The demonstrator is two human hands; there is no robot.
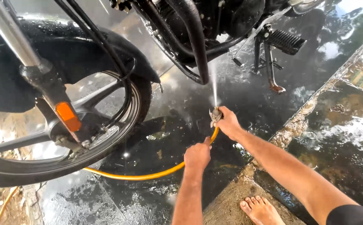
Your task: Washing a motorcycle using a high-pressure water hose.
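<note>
A yellow hose [148, 175] runs across the wet floor from the lower left. My right hand [228, 123] grips its metal nozzle end [215, 115], and a thin jet of water [213, 83] shoots up at the underside of a black motorcycle's frame [194, 46]. Lower down, my left hand [197, 156] is closed around the hose just behind the nozzle. The front wheel [65, 133] with its black mudguard and fork fills the left side.
The motorcycle's side stand [273, 71] and footpeg [285, 41] are at the upper right. The dark stone floor [181, 104] is wet and shiny. A raised tiled ledge [340, 125] runs along the right. My bare foot [260, 210] stands on rough concrete at the bottom.
</note>
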